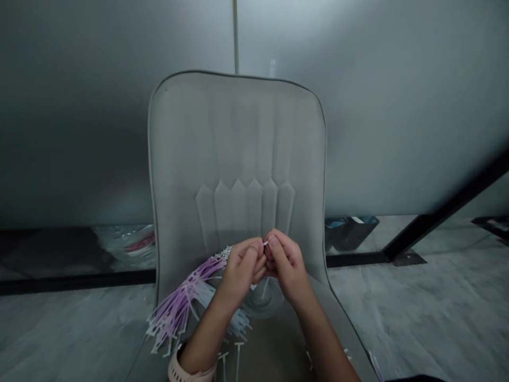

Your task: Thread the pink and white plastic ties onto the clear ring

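Note:
My left hand [243, 262] and my right hand [287, 261] meet above the chair seat, both closed in a pinch. Between their fingertips shows a small white strip [265, 243], mostly hidden by the fingers. Left of my left hand lies a bundle of thin purple plastic sticks [183, 300] with white T-shaped ends. White sticks [204, 293] of the same shape lie against it, partly behind my left forearm. Below my hands is a clear round container [264, 305], with something pale in it that I cannot make out.
A grey padded chair [238, 132] holds all this, its backrest against a frosted glass partition [397, 106]. Loose white T-ended sticks [238, 361] lie near the seat front. Behind the partition's lower gap are a clear plastic bag [127, 246] and dark bags [352, 232].

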The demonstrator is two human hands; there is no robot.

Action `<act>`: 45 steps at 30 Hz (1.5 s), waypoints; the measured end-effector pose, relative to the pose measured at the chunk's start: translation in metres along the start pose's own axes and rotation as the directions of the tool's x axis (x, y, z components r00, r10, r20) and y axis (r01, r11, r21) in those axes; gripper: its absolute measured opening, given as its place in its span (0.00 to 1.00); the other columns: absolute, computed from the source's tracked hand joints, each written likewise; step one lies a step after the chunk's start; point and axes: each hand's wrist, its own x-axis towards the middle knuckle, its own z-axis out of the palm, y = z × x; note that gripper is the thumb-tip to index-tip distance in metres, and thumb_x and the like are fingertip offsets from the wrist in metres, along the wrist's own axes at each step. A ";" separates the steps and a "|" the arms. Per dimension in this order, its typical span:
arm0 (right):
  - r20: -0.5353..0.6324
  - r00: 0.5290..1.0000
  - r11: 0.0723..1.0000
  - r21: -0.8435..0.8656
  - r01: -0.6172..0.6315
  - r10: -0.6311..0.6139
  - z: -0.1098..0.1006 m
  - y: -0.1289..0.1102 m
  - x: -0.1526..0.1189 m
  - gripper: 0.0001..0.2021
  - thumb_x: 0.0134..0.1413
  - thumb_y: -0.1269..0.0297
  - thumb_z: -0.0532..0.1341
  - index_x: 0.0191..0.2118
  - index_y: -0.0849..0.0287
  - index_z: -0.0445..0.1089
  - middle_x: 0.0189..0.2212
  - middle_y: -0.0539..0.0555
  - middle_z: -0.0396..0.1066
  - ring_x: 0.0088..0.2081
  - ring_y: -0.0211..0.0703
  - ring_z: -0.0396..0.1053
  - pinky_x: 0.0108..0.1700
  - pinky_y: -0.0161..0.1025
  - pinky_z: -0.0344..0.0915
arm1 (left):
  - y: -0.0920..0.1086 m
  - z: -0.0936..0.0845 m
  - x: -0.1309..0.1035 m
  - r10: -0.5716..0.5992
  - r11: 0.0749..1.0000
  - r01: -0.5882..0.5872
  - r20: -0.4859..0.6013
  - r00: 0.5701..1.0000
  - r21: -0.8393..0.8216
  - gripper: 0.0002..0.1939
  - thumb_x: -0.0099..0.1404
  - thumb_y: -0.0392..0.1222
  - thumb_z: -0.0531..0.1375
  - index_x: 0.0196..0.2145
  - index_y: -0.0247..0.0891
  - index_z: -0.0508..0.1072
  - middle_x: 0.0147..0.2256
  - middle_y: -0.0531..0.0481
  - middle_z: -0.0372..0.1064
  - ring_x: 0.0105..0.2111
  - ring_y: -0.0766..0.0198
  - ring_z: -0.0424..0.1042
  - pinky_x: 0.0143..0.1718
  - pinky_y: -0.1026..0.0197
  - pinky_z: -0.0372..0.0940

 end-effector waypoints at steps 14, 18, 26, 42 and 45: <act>0.006 1.000 1.000 -0.022 -0.009 0.009 0.000 0.000 0.000 0.19 0.60 0.49 0.56 0.25 0.57 0.57 0.19 0.43 0.48 0.20 0.33 0.44 0.19 0.30 0.45 | 0.000 -0.002 0.000 0.059 0.989 -0.050 -0.065 0.996 0.139 0.17 0.52 0.45 0.59 0.17 0.40 0.54 0.17 0.61 0.45 0.16 0.75 0.44 0.15 0.71 0.43; 0.012 1.000 1.000 -0.002 -0.008 0.009 -0.001 0.003 0.001 0.19 0.61 0.50 0.56 0.25 0.57 0.57 0.19 0.43 0.47 0.20 0.33 0.43 0.19 0.30 0.45 | -0.002 -0.004 -0.001 0.055 0.985 -0.047 -0.040 0.998 0.167 0.17 0.54 0.48 0.59 0.18 0.40 0.55 0.16 0.62 0.44 0.15 0.74 0.43 0.15 0.70 0.43; -0.009 0.996 0.984 -0.155 0.089 -0.091 0.002 0.002 0.001 0.19 0.64 0.52 0.52 0.24 0.57 0.55 0.20 0.45 0.50 0.22 0.35 0.48 0.23 0.32 0.48 | -0.007 -0.013 0.000 0.141 0.958 -0.146 0.040 0.989 0.248 0.18 0.62 0.49 0.55 0.20 0.40 0.55 0.17 0.61 0.45 0.17 0.73 0.43 0.16 0.69 0.43; -0.012 0.984 0.939 -0.301 0.165 -0.177 0.005 0.003 0.002 0.18 0.66 0.56 0.49 0.25 0.56 0.55 0.21 0.45 0.50 0.23 0.36 0.49 0.25 0.35 0.48 | -0.006 -0.016 0.002 0.205 0.912 -0.200 0.025 0.978 0.359 0.18 0.62 0.46 0.54 0.19 0.39 0.56 0.18 0.59 0.46 0.18 0.71 0.44 0.18 0.66 0.43; -0.006 0.982 0.932 -0.316 0.175 -0.187 0.005 0.003 0.001 0.17 0.66 0.57 0.49 0.25 0.56 0.54 0.21 0.45 0.50 0.23 0.36 0.49 0.25 0.35 0.48 | -0.007 -0.016 0.002 0.208 0.911 -0.203 0.026 0.978 0.360 0.18 0.63 0.46 0.54 0.19 0.40 0.56 0.18 0.59 0.46 0.18 0.71 0.44 0.18 0.66 0.43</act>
